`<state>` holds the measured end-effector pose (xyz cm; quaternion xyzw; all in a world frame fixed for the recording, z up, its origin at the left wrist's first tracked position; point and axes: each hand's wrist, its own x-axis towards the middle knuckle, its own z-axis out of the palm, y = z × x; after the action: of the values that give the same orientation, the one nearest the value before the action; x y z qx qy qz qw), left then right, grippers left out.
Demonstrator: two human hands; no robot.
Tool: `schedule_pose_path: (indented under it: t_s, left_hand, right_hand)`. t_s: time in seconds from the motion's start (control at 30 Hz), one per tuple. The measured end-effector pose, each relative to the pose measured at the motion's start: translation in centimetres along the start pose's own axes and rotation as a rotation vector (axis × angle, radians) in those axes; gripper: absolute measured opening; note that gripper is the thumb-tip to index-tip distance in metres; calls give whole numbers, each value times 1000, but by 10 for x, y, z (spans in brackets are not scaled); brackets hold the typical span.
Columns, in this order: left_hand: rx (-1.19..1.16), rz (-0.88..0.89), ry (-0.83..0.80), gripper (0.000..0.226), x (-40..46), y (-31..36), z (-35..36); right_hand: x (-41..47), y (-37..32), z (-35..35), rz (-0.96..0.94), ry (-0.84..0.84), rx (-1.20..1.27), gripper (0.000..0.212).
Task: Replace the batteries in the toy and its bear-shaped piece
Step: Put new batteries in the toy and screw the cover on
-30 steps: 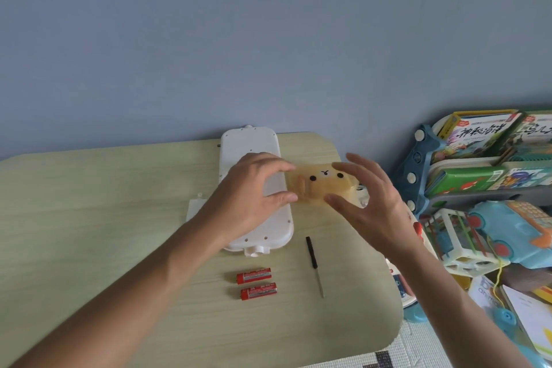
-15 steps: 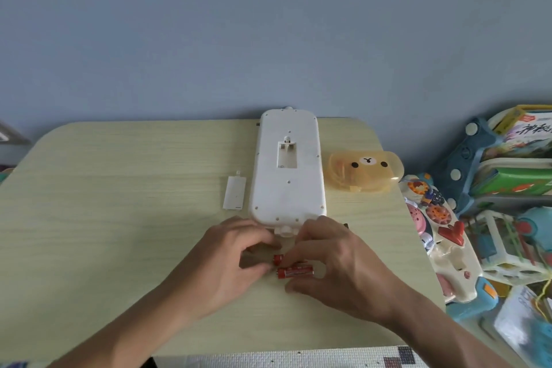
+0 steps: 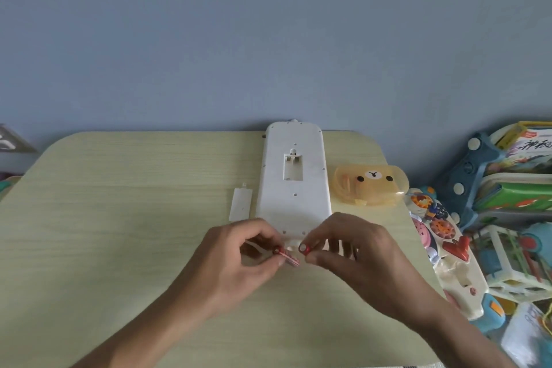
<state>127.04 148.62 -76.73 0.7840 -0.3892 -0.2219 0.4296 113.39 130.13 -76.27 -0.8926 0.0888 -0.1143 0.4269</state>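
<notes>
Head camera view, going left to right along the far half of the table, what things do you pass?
Small white battery cover → long white toy lying back-up with its battery compartment open → translucent orange bear-shaped piece.

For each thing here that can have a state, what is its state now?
White toy: face down, battery compartment open and empty.
Compartment cover: off, left of toy.
Bear-shaped piece: lying on the table.
Left hand: holds a red battery.
Right hand: pinches another battery.
</notes>
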Motion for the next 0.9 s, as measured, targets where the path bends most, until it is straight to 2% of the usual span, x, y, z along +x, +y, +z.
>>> schedule_pose_path:
  t_s: [0.1,0.2,0.33,0.47,0.63,0.9]
  left_hand:
    - [-128,-11,22,8,21,11,-15]
    - [-90,-32,178,9,58,14,-26]
    - [-15,-52,262,12,111,13,-32]
    - [17,-59,234,9,141,11,-29]
    - [67,-71,183,6,153,3,-22]
    - [212,26,170,6,152,-5,-14]
  right_hand:
    - [23,-4,-12,96,125,140,10]
    - [53,0,-17,156,213,184,8]
    - [88,11,-17,182,310,232,5]
    - [113,22,-12,194,371,257,6]
    - [127,35,-1,202,361,198,7]
    - [133,42,4,158,356,35,8]
